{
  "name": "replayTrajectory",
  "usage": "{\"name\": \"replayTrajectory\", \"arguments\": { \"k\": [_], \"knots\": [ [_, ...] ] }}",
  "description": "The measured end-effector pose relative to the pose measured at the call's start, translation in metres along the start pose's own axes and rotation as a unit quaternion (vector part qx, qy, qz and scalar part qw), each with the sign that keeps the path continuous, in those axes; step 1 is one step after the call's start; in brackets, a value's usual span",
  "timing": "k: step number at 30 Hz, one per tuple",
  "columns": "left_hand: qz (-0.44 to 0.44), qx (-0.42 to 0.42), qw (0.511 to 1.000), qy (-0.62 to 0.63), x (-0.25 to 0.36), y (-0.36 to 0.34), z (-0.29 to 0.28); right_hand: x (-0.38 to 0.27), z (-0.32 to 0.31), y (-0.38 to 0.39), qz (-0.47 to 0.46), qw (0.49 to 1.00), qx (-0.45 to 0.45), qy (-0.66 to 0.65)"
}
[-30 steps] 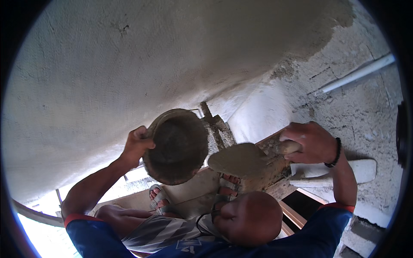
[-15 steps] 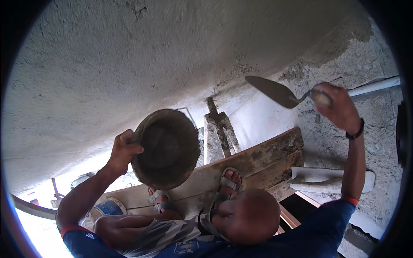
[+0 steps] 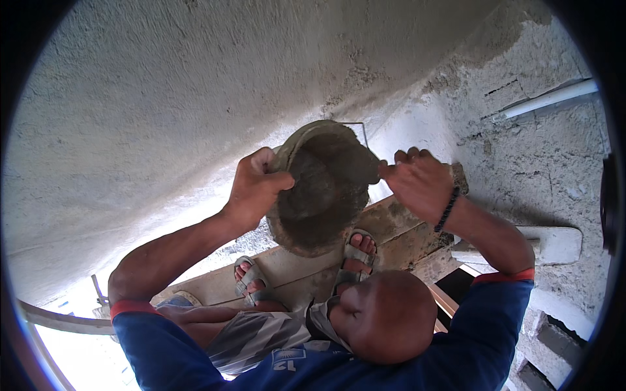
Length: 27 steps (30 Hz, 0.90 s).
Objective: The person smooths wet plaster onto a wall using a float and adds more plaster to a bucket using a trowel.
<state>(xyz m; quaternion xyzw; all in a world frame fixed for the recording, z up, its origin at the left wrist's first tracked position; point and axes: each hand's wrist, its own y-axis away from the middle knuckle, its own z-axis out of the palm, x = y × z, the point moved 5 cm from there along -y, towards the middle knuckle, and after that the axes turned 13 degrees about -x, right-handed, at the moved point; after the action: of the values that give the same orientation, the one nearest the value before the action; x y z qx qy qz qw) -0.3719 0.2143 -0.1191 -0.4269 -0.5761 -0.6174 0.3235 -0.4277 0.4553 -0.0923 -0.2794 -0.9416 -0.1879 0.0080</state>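
Observation:
My left hand grips the left rim of a mortar-caked bucket, thumb inside and fingers behind. The bucket is tilted, its mouth facing me, and grey wet mortar lies inside. Its thin wire bail sticks out at the far side. Closed at the bucket's right rim, my right hand holds a pointed trowel. The trowel's blade is inside the bucket, against its upper right part; its handle is hidden by my fingers.
I stand on wooden planks. A plastered wall rises ahead and to the left. At right are a rough wall, a white pipe and a pale float. A curved rail is at lower left.
The bucket has moved right and up in my left hand. My right hand has come in leftward and down from the right wall, bringing the trowel blade into the bucket.

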Motion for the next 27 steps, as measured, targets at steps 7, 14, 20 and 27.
{"name": "replayTrajectory", "arguments": {
  "k": [7, 14, 20, 27],
  "knots": [
    [0.033, 0.000, 0.999, -0.006, -0.002, -0.013, 0.016, -0.013, 0.101, -0.004, -0.059, 0.958, -0.150, -0.235],
    [0.000, 0.005, 0.998, 0.068, -0.014, -0.013, 0.003, 0.000, 0.133, 0.011, -0.050, 0.942, 0.048, -0.327],
    [-0.027, 0.009, 0.998, 0.049, -0.040, -0.006, -0.016, 0.015, 0.129, 0.008, -0.034, 0.959, 0.023, -0.280],
    [-0.068, 0.052, 0.994, 0.065, -0.072, 0.019, -0.047, 0.045, 0.040, 0.028, -0.033, 0.957, -0.017, -0.288]
  ]
}}
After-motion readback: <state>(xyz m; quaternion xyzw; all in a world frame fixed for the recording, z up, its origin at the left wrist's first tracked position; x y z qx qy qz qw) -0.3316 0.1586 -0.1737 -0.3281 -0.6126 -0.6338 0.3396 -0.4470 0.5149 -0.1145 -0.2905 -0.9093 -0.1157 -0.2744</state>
